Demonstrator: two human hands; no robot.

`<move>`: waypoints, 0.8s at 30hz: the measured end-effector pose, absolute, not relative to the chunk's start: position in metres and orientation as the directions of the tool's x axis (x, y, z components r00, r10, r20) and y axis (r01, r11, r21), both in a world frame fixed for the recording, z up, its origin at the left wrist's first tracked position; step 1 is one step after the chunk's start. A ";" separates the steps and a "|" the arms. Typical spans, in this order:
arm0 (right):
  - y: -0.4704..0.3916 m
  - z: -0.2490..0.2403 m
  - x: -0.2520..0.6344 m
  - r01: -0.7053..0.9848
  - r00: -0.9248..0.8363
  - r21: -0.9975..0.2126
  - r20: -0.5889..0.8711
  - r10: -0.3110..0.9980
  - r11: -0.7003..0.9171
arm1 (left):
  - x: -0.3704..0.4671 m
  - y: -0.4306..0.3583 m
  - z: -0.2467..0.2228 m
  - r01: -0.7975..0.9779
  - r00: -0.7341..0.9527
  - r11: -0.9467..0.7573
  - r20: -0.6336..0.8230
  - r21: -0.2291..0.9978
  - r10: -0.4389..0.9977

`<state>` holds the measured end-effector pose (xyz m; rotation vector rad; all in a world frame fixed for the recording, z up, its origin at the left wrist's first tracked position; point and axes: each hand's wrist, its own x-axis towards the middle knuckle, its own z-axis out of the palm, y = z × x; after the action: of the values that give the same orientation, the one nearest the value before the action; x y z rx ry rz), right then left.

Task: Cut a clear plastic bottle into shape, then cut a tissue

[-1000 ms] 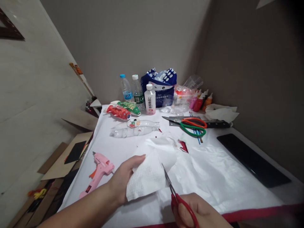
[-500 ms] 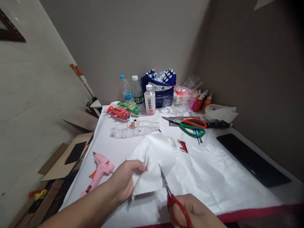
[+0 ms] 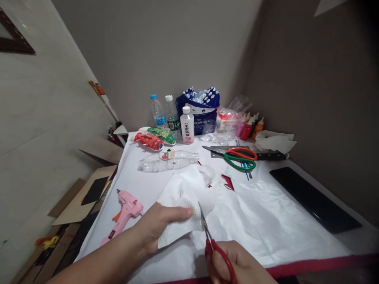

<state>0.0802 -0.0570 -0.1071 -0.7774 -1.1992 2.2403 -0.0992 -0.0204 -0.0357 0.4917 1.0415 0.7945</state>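
In the head view my left hand (image 3: 170,225) grips a white, finely textured paper towel (image 3: 180,189), thumb on top and the other fingers hidden beneath. Small scissors with red handles (image 3: 224,257) are in my right hand (image 3: 237,262). Their blades point away from me at the towel's right edge, and whether they bite into it I cannot tell. Just beyond the towel lie a clear piece of plastic (image 3: 207,173) and two clear plastic bottles (image 3: 168,161) on their sides. A pink glue gun (image 3: 126,213) rests left of my left hand.
Large scissors (image 3: 239,157) with orange and green handles lie over a knife (image 3: 271,156). A black phone-like slab (image 3: 315,199) is at right. Upright bottles (image 3: 187,126), a blue bag (image 3: 204,118) and paint bottles (image 3: 246,130) stand at the back; red and green fish-like crafts (image 3: 149,141) lie at left.
My left thumb has shifted right across the paper towel, whose near edge has moved slightly left. The scissors have shifted slightly left, and more of the clear plastic piece shows.
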 end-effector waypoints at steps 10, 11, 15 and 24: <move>-0.054 -0.106 0.078 -0.239 -0.740 -0.830 -0.180 0.648 -0.504 | -0.095 -0.024 -0.041 -0.323 0.281 0.611 -0.542 0.723 0.792; -0.054 -0.107 0.078 -0.241 -0.731 -0.829 -0.187 0.657 -0.504 | -0.095 -0.024 -0.042 -0.329 0.284 0.608 -0.539 0.722 0.793; -0.054 -0.106 0.080 -0.218 -0.726 -0.838 -0.203 0.657 -0.500 | -0.095 -0.024 -0.044 -0.340 0.301 0.606 -0.527 0.719 0.795; -0.052 -0.110 0.081 -0.164 -0.722 -0.874 -0.209 0.659 -0.457 | -0.094 -0.025 -0.052 -0.343 0.262 0.518 -0.450 0.784 0.854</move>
<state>0.0805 -0.0520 -0.1098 -0.7393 -1.2353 2.1974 -0.0944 -0.0252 -0.0517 0.6155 0.9961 0.8820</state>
